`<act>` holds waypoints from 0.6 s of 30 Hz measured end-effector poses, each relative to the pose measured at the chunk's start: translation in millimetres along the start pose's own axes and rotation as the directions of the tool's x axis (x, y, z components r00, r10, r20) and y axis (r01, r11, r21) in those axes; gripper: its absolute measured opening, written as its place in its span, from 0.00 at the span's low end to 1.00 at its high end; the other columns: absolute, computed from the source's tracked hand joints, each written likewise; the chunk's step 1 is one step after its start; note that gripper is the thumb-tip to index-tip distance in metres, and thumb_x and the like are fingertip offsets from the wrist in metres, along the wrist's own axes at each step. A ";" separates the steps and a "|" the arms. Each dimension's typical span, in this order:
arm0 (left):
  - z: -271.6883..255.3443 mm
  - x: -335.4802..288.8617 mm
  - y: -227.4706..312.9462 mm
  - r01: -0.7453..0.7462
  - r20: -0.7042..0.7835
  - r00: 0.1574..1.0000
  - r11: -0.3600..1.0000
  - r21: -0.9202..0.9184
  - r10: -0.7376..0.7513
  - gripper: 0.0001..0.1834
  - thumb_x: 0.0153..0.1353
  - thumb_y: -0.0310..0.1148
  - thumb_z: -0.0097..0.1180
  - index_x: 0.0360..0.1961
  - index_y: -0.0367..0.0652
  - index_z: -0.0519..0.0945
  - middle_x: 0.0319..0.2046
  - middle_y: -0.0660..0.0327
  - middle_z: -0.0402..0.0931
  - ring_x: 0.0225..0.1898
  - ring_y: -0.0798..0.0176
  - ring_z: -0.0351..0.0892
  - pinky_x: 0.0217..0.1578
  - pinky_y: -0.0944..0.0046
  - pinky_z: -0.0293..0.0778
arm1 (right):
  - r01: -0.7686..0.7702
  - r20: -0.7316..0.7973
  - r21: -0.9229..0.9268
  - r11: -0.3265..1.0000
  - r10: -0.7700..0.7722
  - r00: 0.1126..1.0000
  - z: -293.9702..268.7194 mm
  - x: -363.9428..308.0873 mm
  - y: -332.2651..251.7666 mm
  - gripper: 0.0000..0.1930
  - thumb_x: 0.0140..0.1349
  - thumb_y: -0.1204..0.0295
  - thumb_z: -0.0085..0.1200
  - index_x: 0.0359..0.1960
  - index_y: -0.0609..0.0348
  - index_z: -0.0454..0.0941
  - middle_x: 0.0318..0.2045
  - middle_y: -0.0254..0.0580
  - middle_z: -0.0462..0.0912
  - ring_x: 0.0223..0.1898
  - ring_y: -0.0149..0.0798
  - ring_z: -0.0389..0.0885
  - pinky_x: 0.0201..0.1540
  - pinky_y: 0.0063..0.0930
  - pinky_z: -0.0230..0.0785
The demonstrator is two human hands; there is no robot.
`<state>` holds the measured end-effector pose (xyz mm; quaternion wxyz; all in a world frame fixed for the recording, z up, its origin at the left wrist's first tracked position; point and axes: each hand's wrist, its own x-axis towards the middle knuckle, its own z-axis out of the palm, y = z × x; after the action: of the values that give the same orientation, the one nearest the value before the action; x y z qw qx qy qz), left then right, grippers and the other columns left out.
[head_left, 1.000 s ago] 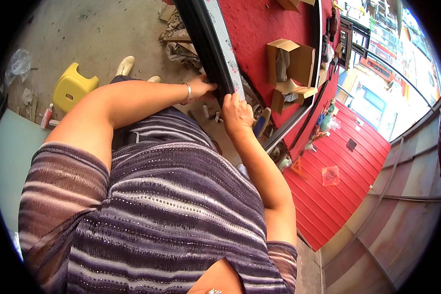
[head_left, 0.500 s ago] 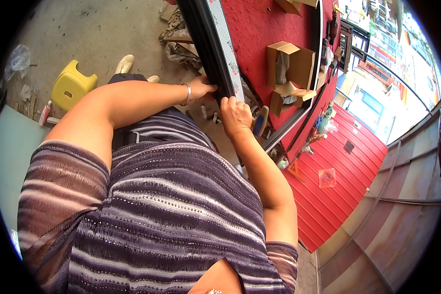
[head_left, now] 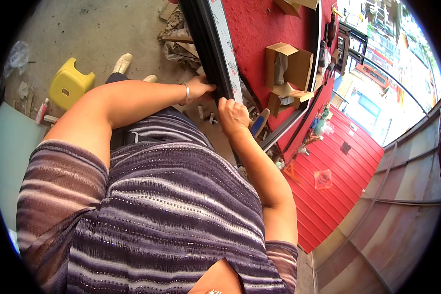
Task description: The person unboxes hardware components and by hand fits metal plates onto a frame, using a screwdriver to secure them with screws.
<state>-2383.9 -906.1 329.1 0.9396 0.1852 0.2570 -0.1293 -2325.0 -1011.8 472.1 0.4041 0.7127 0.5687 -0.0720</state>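
Observation:
A long black metal frame profile (head_left: 208, 46) with a printed white protective film strip (head_left: 225, 46) along its right side runs from the upper edge down to my hands. At its near end, my left hand (head_left: 199, 89), a bangle at the wrist, grips the left side. The thumb points toward the profile, and the other fingers are partly hidden. My right hand (head_left: 233, 116) is closed over the right corner of the same end, its fingers bent down over the film side. What lies beneath the fingers cannot be seen.
A red-covered table (head_left: 252, 44) carries open cardboard boxes (head_left: 290, 68). On the concrete floor stand a yellow stool (head_left: 69, 84) and a red-and-white tube (head_left: 42, 111). A pale glass sheet (head_left: 14, 161) is at far left, scrap (head_left: 179, 51) beyond my feet, a red corrugated panel (head_left: 335, 171) at right.
The view has shifted slightly. Both hands keep their places at the end of the black profile, with hardly any visible movement.

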 end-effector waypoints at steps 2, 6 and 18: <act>2.5 -1.3 1.2 -0.003 -0.015 1.000 1.000 0.023 0.004 0.22 0.64 0.29 0.55 0.59 0.44 0.67 0.47 0.56 0.76 0.46 0.57 0.81 0.41 0.59 0.82 | -0.025 0.058 -0.027 0.999 0.027 0.998 2.6 0.0 -3.2 0.03 0.57 0.70 0.50 0.28 0.49 0.69 0.24 0.34 0.76 0.27 0.39 0.82 0.29 0.31 0.76; 3.9 -4.9 4.4 0.022 -0.017 1.000 1.000 -0.004 -0.022 0.22 0.64 0.29 0.55 0.59 0.44 0.67 0.47 0.56 0.76 0.45 0.57 0.81 0.41 0.58 0.81 | -0.071 -0.069 -0.010 0.997 0.070 0.995 2.0 0.6 -2.1 0.02 0.56 0.70 0.50 0.27 0.49 0.71 0.25 0.34 0.74 0.28 0.38 0.81 0.29 0.30 0.75; 5.1 -7.8 5.5 0.007 0.000 1.000 1.000 0.016 -0.007 0.22 0.64 0.31 0.55 0.59 0.43 0.67 0.47 0.57 0.76 0.45 0.57 0.81 0.42 0.58 0.81 | -0.059 -0.149 -0.029 0.998 0.054 0.987 -2.8 3.0 -4.5 0.03 0.54 0.69 0.52 0.24 0.48 0.73 0.25 0.33 0.73 0.29 0.37 0.78 0.29 0.28 0.73</act>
<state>-2386.3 -902.2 338.9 0.9377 0.1917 0.2567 -0.1347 -2328.9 -1007.5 470.1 0.3746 0.7249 0.5780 0.0020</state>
